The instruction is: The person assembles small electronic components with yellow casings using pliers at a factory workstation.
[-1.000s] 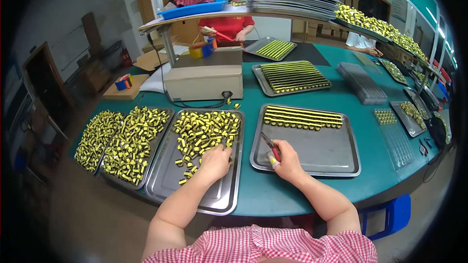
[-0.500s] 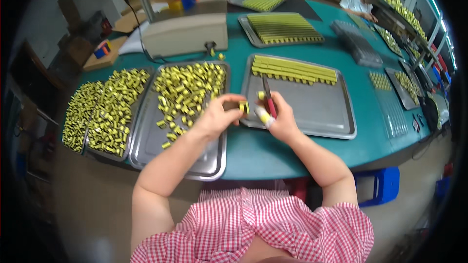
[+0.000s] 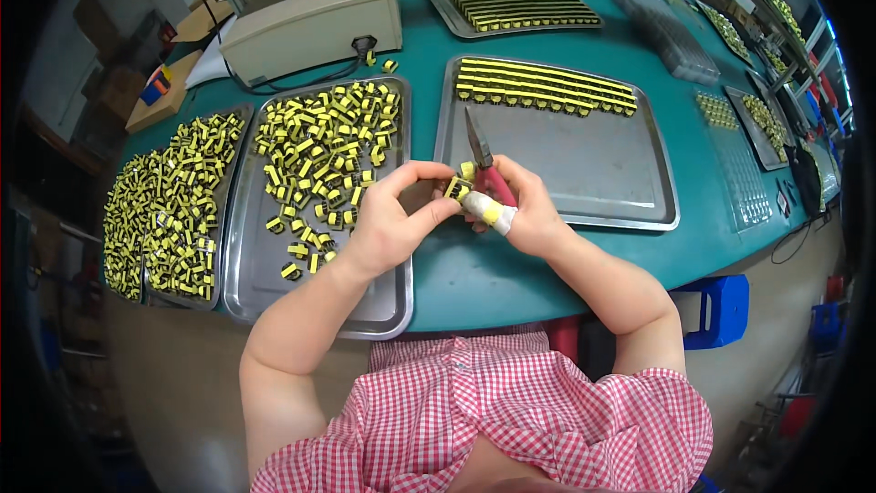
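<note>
Between the thumb and fingers of my left hand (image 3: 391,219) is a small yellow-and-black coil-like part (image 3: 457,189). My right hand (image 3: 532,212) is closed around long-nose pliers (image 3: 481,148) with red handles, their dark jaws pointing away from me. White and yellow tape wraps a digit of that hand, which meets the part. Another small yellow piece (image 3: 468,169) shows beside the pliers; which hand holds it I cannot tell. Beyond my hands, a metal tray (image 3: 584,184) bears several tight rows of similar parts (image 3: 538,87) along its far side.
A metal tray (image 3: 372,315) of loose yellow-and-black parts lies left of my hands, with fuller trays (image 3: 219,251) farther left. Behind stands a beige machine (image 3: 310,36) with a black cord. Another tray of rows (image 3: 516,5) lies farther back. Clear plastic trays (image 3: 671,36) are at right.
My hands have come together, so the part in my left hand now meets my right hand's taped digit. The view has tilted, and the table things appear higher in it.
</note>
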A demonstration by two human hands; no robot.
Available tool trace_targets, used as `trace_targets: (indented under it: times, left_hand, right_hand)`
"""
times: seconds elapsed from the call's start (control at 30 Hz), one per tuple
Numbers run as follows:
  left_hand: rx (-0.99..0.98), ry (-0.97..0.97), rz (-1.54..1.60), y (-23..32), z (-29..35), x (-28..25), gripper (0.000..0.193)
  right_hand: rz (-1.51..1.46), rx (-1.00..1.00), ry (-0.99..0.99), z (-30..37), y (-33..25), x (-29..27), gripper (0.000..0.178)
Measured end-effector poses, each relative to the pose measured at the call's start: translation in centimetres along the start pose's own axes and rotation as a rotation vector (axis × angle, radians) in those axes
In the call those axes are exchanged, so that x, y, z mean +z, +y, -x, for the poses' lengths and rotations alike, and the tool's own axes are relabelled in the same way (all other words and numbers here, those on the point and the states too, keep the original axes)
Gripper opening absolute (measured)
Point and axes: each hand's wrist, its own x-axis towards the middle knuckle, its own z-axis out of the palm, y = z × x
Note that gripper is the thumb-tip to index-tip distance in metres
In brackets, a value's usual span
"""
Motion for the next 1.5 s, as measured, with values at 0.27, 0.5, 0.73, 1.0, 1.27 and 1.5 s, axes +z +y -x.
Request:
trace_targets:
  times: [0.27, 0.5, 0.73, 1.0, 1.27, 1.5]
  left_hand:
    - [0.044, -0.066, -0.011, 0.1, 0.1, -0.1, 0.036]
    - [0.035, -0.065, 0.006, -0.4, 0.0, -0.1, 0.036]
    - [0.016, 0.002, 0.020, -0.6, 0.2, 0.3, 0.031]
    - [0.031, 0.010, 0.056, 0.1, 0.1, 0.2, 0.034]
    - [0.017, -0.156, 0.164, -0.6, -0.3, -0.5, 0.033]
    - [-0.026, 0.063, 0.390, 0.1, -0.5, -0.8, 0.028]
  right_hand:
    - [-0.374, 0.173, -0.069, -0.4, 0.0, -0.1, 0.027]
    - [-0.366, 0.232, -0.102, -0.3, 0.1, -0.2, 0.032]
    - [-0.343, 0.225, -0.108, -0.2, -0.2, 0.0, 0.030]
    - [-0.561, 0.279, -0.192, -0.4, 0.4, -0.7, 0.034]
    - [-0.577, 0.305, -0.213, -0.2, 0.6, -0.7, 0.039]
    - [-0.044, 0.254, 0.046, -0.7, -1.2, -1.4, 0.032]
